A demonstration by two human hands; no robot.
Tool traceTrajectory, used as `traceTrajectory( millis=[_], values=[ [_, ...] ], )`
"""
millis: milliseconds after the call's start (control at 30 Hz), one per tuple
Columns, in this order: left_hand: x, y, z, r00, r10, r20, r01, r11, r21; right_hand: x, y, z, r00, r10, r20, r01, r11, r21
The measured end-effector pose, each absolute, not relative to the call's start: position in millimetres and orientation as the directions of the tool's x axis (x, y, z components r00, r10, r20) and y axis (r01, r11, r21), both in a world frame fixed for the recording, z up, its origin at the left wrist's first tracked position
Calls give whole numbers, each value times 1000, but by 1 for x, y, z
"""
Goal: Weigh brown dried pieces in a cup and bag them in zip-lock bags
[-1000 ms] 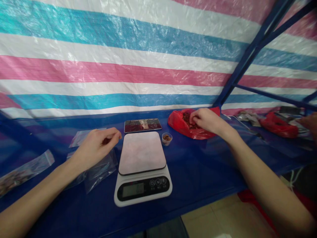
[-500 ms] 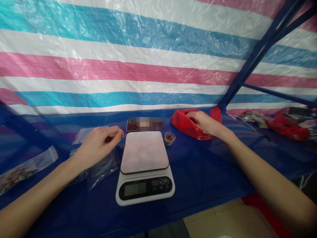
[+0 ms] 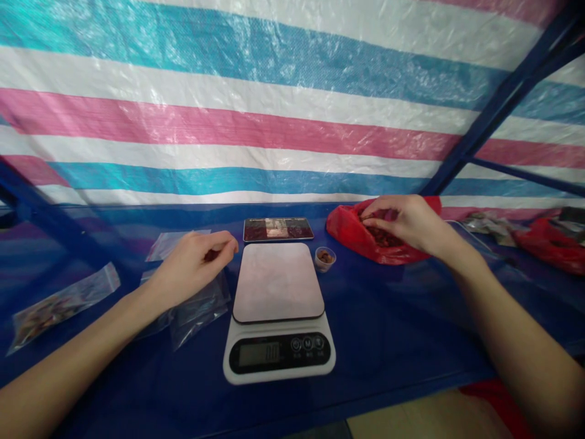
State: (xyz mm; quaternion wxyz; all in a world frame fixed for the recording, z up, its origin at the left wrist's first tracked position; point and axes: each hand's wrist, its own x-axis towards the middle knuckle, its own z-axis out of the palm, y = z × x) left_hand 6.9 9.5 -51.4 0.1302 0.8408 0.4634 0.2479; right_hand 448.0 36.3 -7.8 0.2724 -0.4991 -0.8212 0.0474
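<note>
My right hand [image 3: 404,221] reaches over the open mouth of a red plastic bag [image 3: 342,228]. Its thumb and fingertips are pinched together at the small reddish-brown pieces [image 3: 384,238] inside, and what they grip is too small to name. Left of the scale hovers my left hand [image 3: 201,262], its fingers curled in against the thumb; whatever it holds, if anything, is hidden. A white kitchen scale [image 3: 280,283] stands between the hands with a bare platform, its display apparently reading 0.0. Beside its right back corner sits a small clear cup [image 3: 325,259] with brown bits in it.
Behind the scale lies a phone [image 3: 278,229]. Clear zip bags [image 3: 198,314] lie under my left hand, and a filled zip bag [image 3: 64,305] is farther left. Blue frame posts [image 3: 479,128] and a striped sheet [image 3: 256,128] close off the back. More bags [image 3: 555,241] lie far right.
My right hand has lifted partly out of the red bag, and its pinched fingers and the bag's contents now show. The view has shifted slightly left; my left hand keeps its pose.
</note>
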Motion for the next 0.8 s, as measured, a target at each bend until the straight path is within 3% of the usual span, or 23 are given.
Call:
traceTrajectory(
  millis=[167, 300, 500, 667, 800],
  values=[
    [7, 10, -52, 448, 843, 297, 722, -537, 436, 447, 46, -21, -434, 859, 272, 786, 509, -351],
    [7, 10, -52, 451, 838, 309, 711, -546, 443, 445, 47, -23, -396, 882, 254, 781, 469, -411],
    [7, 10, -50, 438, 842, 315, 706, -540, 459, 446, 40, -13, -279, 855, 436, 775, 469, -424],
    [7, 11, -51, 440, 845, 304, 708, -535, 461, 413, 16, -5, -58, 700, 712, 695, 540, -474],
    [7, 10, -52, 448, 844, 296, 712, -537, 453, 373, -4, -10, -252, 681, 687, 543, 687, -482]
  ],
)
